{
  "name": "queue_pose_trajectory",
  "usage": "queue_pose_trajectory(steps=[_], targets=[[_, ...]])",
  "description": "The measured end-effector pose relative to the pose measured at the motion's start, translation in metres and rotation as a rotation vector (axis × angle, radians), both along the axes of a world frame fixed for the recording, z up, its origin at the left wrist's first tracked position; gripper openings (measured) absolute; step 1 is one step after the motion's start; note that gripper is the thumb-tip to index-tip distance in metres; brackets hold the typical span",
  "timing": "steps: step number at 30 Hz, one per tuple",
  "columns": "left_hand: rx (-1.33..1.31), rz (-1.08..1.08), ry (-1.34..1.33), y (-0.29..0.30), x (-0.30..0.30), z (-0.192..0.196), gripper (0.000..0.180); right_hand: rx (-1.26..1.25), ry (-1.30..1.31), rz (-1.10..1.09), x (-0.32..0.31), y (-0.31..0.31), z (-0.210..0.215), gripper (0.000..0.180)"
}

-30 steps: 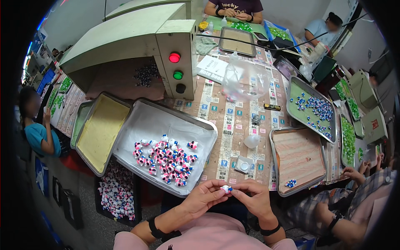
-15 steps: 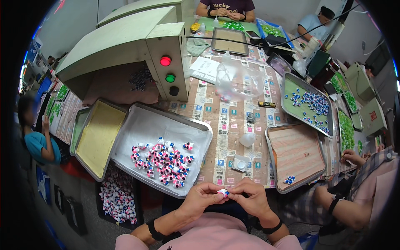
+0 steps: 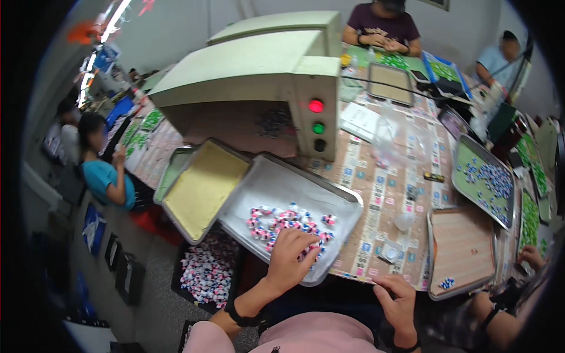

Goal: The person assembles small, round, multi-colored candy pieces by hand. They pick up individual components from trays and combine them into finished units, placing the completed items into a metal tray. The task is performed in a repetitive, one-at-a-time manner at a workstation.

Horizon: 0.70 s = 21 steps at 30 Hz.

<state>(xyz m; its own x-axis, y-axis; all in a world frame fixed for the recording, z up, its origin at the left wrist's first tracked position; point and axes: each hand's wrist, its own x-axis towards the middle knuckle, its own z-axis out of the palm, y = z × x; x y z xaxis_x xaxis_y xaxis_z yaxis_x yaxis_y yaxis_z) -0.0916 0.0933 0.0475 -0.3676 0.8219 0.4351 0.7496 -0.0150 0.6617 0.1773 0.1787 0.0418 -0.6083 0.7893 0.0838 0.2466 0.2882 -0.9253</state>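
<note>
Left hand (image 3: pixel 289 254) reaching into metal tray (image 3: pixel 259 191), fingers spread loose over pink-and-white pieces (image 3: pixel 282 220) (piled mid-tray). Right hand (image 3: pixel 398 301) resting at table (image 3: pixel 376 188) edge, fingers curled, grip unclear. Green machine (image 3: pixel 265 70) standing behind; people sitting around.

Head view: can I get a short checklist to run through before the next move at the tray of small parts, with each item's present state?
1. Left hand over the pile of small pink, white and blue parts: ok, fingers rest on it.
2. A part gripped by the left fingers: cannot tell.
3. Right hand off the metal tray: ok, at the table edge.
4. Right hand holding something: cannot tell.
5. Parts left in the tray: ok.
</note>
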Motion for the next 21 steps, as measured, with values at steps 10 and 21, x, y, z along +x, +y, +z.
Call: queue_pose_trajectory(steps=[10, 21], targets=[[0.044, 0.142, 0.161, -0.001, -0.040, -0.029, 0.028, -0.073, 0.005, -0.087, 0.007, -0.025, 0.008, 0.013], [0.089, 0.703, 0.166, -0.097, -0.064, -0.041, 0.040, -0.630, 0.261, 0.208, -0.053, -0.038, -0.055, 0.060]])
